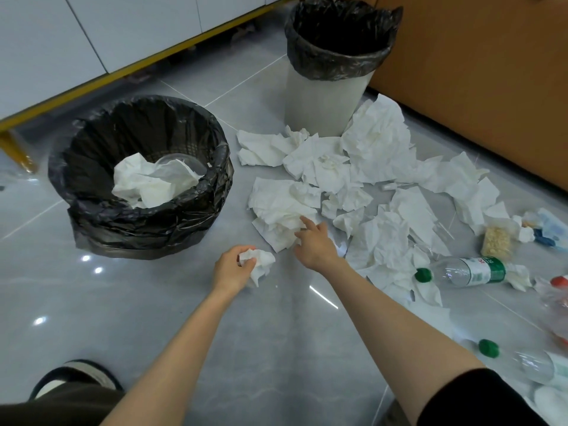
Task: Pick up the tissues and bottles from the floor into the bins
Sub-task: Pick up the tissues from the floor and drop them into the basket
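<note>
Many crumpled white tissues (362, 179) lie spread over the grey tile floor. My left hand (232, 267) grips one crumpled tissue (259, 262) just above the floor. My right hand (313, 242) reaches into the near edge of the pile and pinches a large tissue (282, 210). A low black-lined bin (92, 167) at the left holds tissues and a clear cup. A tall white bin (322, 99) with a black liner stands behind the pile. A clear bottle with a green cap (461, 272) lies at the right, and another bottle (528, 364) lies at the lower right.
An orange-brown cabinet wall (476, 72) runs along the right. White cabinets on a yellow frame (107, 72) stand at the back left. A snack packet (496, 241), blue wrappers and a red-capped item (559, 282) lie at the far right. My shoe (73, 379) is at the bottom left.
</note>
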